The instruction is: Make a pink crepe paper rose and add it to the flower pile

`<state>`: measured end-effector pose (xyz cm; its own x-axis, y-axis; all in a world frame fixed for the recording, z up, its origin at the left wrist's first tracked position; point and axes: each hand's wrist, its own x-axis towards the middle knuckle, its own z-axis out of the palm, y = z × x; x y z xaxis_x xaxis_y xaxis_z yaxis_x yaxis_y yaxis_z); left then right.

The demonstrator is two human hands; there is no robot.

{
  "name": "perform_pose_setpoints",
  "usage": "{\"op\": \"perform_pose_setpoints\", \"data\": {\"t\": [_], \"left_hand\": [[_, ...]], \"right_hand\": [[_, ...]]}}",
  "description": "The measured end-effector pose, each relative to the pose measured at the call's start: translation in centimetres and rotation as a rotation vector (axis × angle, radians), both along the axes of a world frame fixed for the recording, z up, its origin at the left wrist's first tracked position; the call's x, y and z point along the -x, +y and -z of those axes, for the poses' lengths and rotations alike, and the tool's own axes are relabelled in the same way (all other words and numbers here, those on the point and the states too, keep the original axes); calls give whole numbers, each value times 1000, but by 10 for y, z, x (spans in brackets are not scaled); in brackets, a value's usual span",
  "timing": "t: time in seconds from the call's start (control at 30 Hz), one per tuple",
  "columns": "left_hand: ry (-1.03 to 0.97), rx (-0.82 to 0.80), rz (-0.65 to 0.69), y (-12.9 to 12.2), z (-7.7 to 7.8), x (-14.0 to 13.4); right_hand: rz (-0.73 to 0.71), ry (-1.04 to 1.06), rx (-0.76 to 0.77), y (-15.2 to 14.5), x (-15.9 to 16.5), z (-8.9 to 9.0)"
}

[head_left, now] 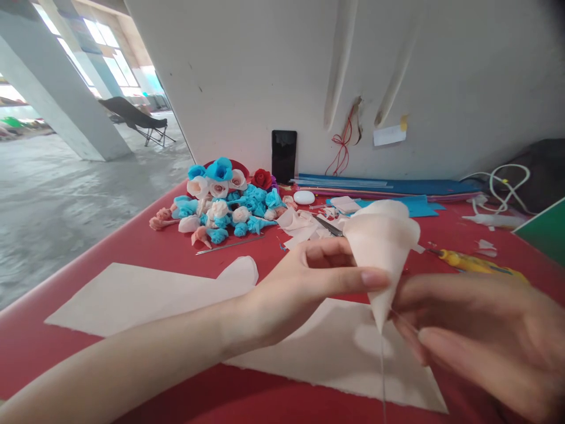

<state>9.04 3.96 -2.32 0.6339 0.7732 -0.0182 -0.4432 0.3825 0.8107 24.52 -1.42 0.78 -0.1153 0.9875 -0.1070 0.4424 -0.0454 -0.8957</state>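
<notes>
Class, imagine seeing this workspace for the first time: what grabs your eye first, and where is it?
The pile of blue, white and pink paper flowers stands out first, at the back left of the red tabletop. Nearer, right of centre, the left hand holds a pale paper cone, the right hand close by its tip. Behind, a black smartphone stands against the white wall.

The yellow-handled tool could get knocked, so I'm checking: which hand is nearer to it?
Right. The right hand is just below the yellow-handled tool in the picture; the left hand is farther off, to its left, gripping the pale paper cone.
</notes>
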Motion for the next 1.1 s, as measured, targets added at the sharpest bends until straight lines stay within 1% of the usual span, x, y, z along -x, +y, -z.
{"op": "perform_pose_setpoints", "data": {"t": [0.1, 0.17, 0.23, 0.33, 0.5, 0.57, 0.7, 0.8, 0.87, 0.93, 1.03, 1.1], "left_hand": [[-6, 12, -16, -1, -1, -1], [-3, 8, -11, -1, 0, -1], [3, -1, 2, -1, 1, -1], [0, -1, -1, -1, 2, -2], [1, 37, -9, -2, 2, -3], [15, 51, -5, -2, 2, -4], [18, 61, 13, -2, 3, -4], [29, 37, 22, -2, 4, -4], [43, 35, 22, -3, 4, -4], [59, 38, 21, -3, 4, -4], [66, 55, 15, -2, 5, -4], [19, 62, -16, -1, 5, -4]], "right_hand": [[14, 59, -123, -3, -4, -4], [20, 126, -179, -3, -6, -3], [42, 142, -252, -2, -6, 1], [61, 69, -359, -1, -5, 6], [16, -67, -557, 4, -9, 14], [21, -106, -643, 7, -12, 19], [30, -175, -750, 12, -18, 30], [-21, -225, -770, 14, -23, 34], [-64, -209, -753, 14, -24, 34], [-80, -170, -735, 14, -22, 32], [-63, -121, -727, 12, -16, 29], [-82, -9, -689, 10, -15, 29]]}}
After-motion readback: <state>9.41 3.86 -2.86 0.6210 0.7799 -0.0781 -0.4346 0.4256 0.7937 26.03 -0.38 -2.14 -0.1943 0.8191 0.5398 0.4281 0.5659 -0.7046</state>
